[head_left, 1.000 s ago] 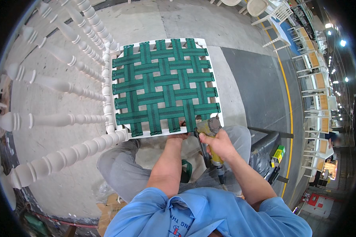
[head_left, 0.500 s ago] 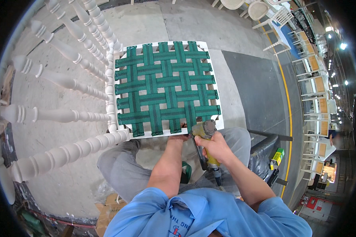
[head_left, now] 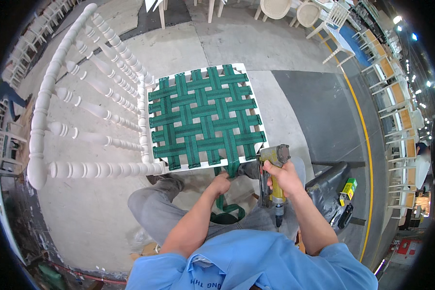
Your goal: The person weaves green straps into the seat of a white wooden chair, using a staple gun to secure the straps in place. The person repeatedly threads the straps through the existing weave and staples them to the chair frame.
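Observation:
A white chair frame (head_left: 208, 167) has its seat woven with green webbing straps (head_left: 196, 111) in an over-and-under pattern. My left hand (head_left: 221, 184) is closed on a loose green strap (head_left: 233, 166) just below the seat's near edge. The strap's tail (head_left: 234, 208) curls down between my legs. In my right hand (head_left: 287, 180) is a yellow pneumatic stapler (head_left: 277, 154), gripped by its handle and held beside the seat's near right corner, with its hose fitting (head_left: 279, 212) pointing down.
The turned-spindle chair back (head_left: 46, 111) rises on the left. At my right stands a black-covered bench (head_left: 326, 193) with a green-and-yellow box (head_left: 349, 187) on it. White chairs (head_left: 396, 121) line the far right, past a yellow floor line (head_left: 365, 130).
My left hand has come out from under the seat edge and now grips the strap below it. The stapler has shifted right, away from the strap. The whole view has shifted.

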### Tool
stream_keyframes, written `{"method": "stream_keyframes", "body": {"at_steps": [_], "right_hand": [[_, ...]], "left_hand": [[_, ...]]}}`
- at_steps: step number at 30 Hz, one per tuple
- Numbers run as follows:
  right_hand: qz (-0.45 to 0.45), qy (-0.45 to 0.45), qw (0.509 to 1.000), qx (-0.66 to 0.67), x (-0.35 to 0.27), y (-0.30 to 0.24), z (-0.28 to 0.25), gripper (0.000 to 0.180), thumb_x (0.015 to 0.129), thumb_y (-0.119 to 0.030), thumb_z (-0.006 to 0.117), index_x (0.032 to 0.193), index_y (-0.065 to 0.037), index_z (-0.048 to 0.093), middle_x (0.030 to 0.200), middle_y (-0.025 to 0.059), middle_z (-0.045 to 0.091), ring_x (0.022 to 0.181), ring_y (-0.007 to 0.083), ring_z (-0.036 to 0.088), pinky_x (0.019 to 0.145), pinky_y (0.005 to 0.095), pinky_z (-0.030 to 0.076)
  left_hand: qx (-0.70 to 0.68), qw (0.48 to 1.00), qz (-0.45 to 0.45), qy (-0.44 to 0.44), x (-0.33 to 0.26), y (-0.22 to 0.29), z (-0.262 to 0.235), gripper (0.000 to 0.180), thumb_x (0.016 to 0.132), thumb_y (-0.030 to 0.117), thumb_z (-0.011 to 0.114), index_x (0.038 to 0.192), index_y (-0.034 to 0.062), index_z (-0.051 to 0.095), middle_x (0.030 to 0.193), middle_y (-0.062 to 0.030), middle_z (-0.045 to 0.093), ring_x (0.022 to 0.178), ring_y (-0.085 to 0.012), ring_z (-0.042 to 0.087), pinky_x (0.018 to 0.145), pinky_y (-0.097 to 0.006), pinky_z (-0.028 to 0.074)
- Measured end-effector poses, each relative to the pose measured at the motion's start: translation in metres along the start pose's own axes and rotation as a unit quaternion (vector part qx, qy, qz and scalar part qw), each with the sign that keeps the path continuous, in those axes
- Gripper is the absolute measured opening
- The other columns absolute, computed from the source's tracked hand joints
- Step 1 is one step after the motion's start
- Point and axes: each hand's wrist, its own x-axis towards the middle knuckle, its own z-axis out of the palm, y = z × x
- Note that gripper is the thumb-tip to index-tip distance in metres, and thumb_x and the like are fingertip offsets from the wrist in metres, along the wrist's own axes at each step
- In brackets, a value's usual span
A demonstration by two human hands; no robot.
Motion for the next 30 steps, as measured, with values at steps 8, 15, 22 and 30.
{"method": "stream_keyframes", "body": {"at_steps": [8,15,22,30], "right_hand": [[0.026,-0.045,0.999,-0.005,0.007,0.005,0.01,0.024,0.1,-0.026,0.076,0.11,-0.005,0.069,0.089,0.0018,0.067,0.056,0.0129,0.058,0.049,0.0307,0.048],[0.038,-0.068,0.995,-0.067,0.029,0.009,0.037,0.032,0.098,-0.029,0.079,0.112,-0.003,0.066,0.085,0.0026,0.065,0.055,0.0133,0.058,0.046,0.0324,0.046],[0.041,-0.052,0.992,-0.103,0.043,0.012,0.044,0.035,0.098,-0.031,0.079,0.113,-0.003,0.064,0.084,0.0032,0.064,0.054,0.014,0.059,0.046,0.0322,0.046],[0.041,-0.055,0.989,-0.128,0.044,0.007,0.059,0.035,0.098,-0.03,0.078,0.113,-0.002,0.065,0.086,0.0043,0.067,0.053,0.0141,0.059,0.046,0.0326,0.047]], "left_hand": [[-0.425,0.881,0.19,-0.083,-0.072,0.042,-0.085,0.032,0.102,0.016,0.06,0.123,-0.0064,0.069,0.11,-0.0169,0.079,0.091,-0.023,0.075,0.088,-0.037,0.058],[-0.411,0.902,0.129,0.006,-0.023,0.082,-0.125,0.029,0.1,0.02,0.054,0.108,-0.0022,0.071,0.106,-0.0134,0.081,0.082,-0.0152,0.07,0.06,-0.037,0.054],[-0.431,0.897,0.092,-0.043,-0.011,0.079,-0.128,0.027,0.099,0.023,0.055,0.102,0.0023,0.072,0.098,-0.0053,0.08,0.064,-0.0106,0.056,0.047,-0.03,0.036],[-0.435,0.894,0.099,-0.036,-0.009,0.074,-0.133,0.024,0.1,0.023,0.055,0.1,0.0026,0.068,0.098,-0.0062,0.08,0.049,-0.0115,0.046,0.044,-0.029,0.033]]}}
